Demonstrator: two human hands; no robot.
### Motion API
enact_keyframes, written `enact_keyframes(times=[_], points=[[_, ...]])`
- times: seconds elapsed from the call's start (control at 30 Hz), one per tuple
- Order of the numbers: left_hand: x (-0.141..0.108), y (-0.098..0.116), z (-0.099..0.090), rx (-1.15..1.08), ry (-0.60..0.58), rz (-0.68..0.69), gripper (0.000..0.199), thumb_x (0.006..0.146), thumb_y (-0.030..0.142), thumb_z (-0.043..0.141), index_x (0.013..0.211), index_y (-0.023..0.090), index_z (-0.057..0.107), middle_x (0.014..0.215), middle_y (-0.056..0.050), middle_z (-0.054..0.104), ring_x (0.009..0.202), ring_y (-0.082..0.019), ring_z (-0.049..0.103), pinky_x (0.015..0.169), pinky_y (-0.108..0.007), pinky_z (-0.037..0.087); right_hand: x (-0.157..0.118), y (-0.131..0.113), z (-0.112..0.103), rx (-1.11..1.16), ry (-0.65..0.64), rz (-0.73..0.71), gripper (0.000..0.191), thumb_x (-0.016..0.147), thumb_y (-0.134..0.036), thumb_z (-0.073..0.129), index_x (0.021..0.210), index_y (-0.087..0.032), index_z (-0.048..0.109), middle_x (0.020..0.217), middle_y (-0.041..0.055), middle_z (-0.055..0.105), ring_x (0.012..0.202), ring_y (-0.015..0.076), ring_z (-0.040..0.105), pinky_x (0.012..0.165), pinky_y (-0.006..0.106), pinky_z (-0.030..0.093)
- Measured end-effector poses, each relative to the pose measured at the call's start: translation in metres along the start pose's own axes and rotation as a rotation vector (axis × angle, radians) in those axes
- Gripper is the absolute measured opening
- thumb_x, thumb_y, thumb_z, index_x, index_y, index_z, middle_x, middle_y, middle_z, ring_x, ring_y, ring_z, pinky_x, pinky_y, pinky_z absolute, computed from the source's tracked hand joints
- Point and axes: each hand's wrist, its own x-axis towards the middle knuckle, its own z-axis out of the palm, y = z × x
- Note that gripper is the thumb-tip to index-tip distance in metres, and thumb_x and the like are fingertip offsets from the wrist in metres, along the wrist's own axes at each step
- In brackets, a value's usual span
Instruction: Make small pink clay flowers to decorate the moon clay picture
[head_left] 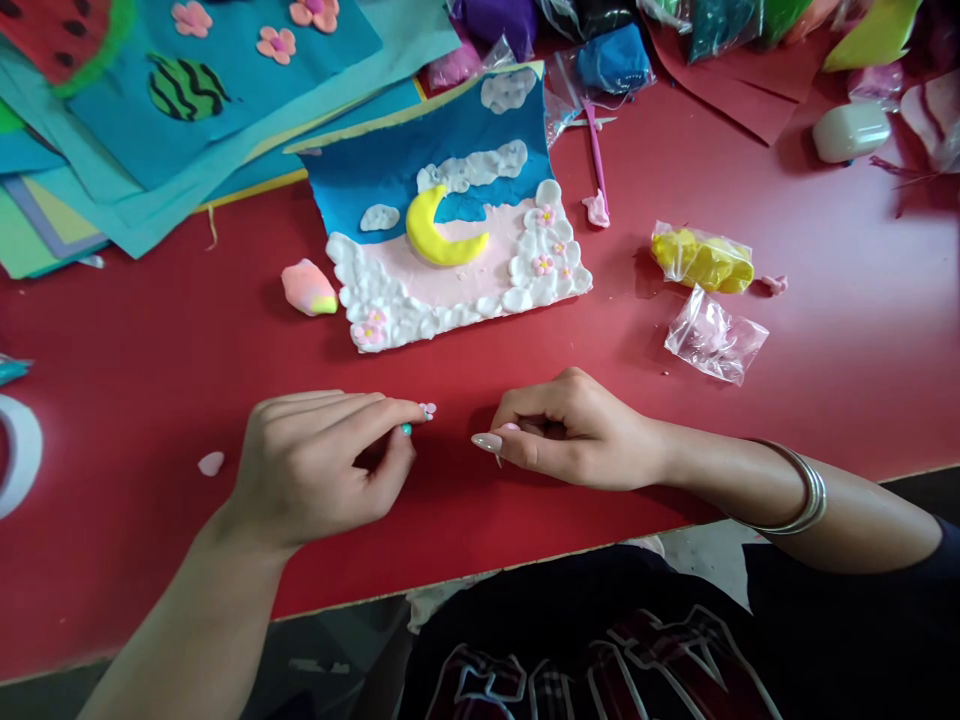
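Observation:
My left hand is closed in a pinch, with a tiny pale pink clay flower at its fingertips. To its right, my right hand has its fingers curled and the thumb pressed against them; a bit of pink shows there, but what it is I cannot make out. Just beyond both hands lies a clay picture with a blue sky, white clouds and small pink flowers. A yellow clay moon rests on it. Left of the picture sits a pink and yellow clay lump.
Bags of yellow clay and pink clay lie at right. A pink tool with clay on its end is behind them. Stacked coloured sheets fill the back left. A pink clay scrap and white ring lie left.

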Motion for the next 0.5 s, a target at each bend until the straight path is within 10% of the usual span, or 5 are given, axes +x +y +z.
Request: enact_keyframes(times=[0.5], points=[[0.0003,-0.0006,0.0019,0.061,-0.018,0.027,0.021,0.072,0.008,0.049,0.08,0.025,0.058,0.052,0.008,0.06,0.041,-0.011,0.055,0.038,-0.024,0.038,-0.0001,0.0009,0.0002,-0.003,-0.004,-0.007,0.029,0.088,-0.031,0.045,0.071,-0.011,0.058,0.051,-0.0042,0.044,0.048,0.0049,0.034,0.049,0.019,0.029]])
